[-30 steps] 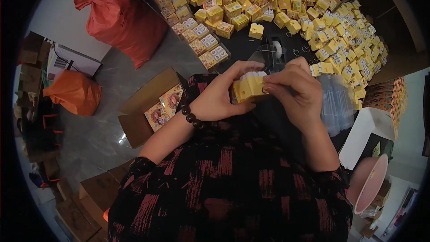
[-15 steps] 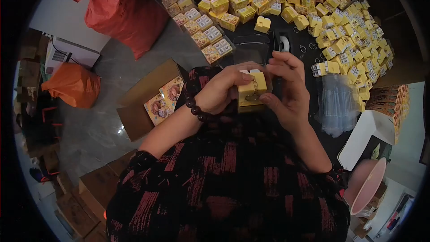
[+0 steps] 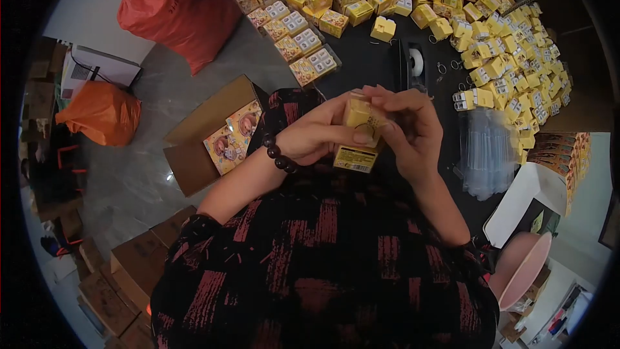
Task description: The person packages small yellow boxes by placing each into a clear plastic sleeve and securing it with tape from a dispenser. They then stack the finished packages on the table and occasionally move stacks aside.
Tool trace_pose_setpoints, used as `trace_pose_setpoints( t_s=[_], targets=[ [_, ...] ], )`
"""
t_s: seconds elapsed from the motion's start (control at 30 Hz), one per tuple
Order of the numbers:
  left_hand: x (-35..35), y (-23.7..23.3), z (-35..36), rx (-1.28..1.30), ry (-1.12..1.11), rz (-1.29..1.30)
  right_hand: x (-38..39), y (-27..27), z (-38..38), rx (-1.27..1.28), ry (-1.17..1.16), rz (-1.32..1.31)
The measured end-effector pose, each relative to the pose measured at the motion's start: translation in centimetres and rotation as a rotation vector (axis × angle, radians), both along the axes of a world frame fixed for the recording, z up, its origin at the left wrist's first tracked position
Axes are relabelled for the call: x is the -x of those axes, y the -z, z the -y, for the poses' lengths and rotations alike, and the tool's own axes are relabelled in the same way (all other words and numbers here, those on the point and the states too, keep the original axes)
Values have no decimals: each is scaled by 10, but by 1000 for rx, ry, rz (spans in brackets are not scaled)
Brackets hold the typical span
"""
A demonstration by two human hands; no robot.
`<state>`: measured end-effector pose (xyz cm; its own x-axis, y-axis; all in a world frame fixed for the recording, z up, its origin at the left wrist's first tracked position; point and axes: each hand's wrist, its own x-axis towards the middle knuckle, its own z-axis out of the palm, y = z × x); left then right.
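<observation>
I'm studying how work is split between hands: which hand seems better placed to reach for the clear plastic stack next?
Probably the right hand: it is nearer the clear plastic stack, while the left hand is farther away and grips the yellow piece under its thumb.

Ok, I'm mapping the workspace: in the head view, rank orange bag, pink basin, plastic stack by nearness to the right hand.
1. Plastic stack: right of the right hand
2. Pink basin: lower right
3. Orange bag: far left
</observation>
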<state>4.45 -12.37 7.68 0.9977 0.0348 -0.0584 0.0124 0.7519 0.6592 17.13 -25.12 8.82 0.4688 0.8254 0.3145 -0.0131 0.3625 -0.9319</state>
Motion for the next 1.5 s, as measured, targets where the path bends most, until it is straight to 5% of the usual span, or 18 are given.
trace_pose_setpoints(
  t_s=[0.2,0.43,0.63,0.7,0.73,0.8,0.87,0.93,1.03,1.1,1.2,1.33,1.5],
  targets=[
    [-5,11,7,-174,24,-112,-3,-18,9,318,59,276],
    [-9,10,9,-424,118,-59,-21,-12,24,332,-69,171],
    [-9,9,22,34,152,-185,-16,2,46,280,-88,138],
    [-13,19,26,121,167,-242,-8,4,56,339,47,678],
    [-18,26,29,116,179,-239,-10,11,61,340,61,680],
    [-30,37,33,-189,125,-262,-15,28,69,227,171,545],
    [-47,39,22,-238,113,-255,-33,37,69,344,484,255],
    [-66,39,15,-297,86,-274,-65,44,59,436,665,264],
    [-88,58,12,-402,117,-258,-108,65,49,675,398,220],
    [-94,61,11,-451,143,-263,-125,68,46,746,63,-423],
    [-95,57,12,-463,170,-295,-123,67,51,611,6,-686],
    [-96,61,9,-429,154,-305,-104,54,63,498,85,-812],
    [-95,59,12,-440,127,-298,-88,104,67,597,312,-333]
  ],
)
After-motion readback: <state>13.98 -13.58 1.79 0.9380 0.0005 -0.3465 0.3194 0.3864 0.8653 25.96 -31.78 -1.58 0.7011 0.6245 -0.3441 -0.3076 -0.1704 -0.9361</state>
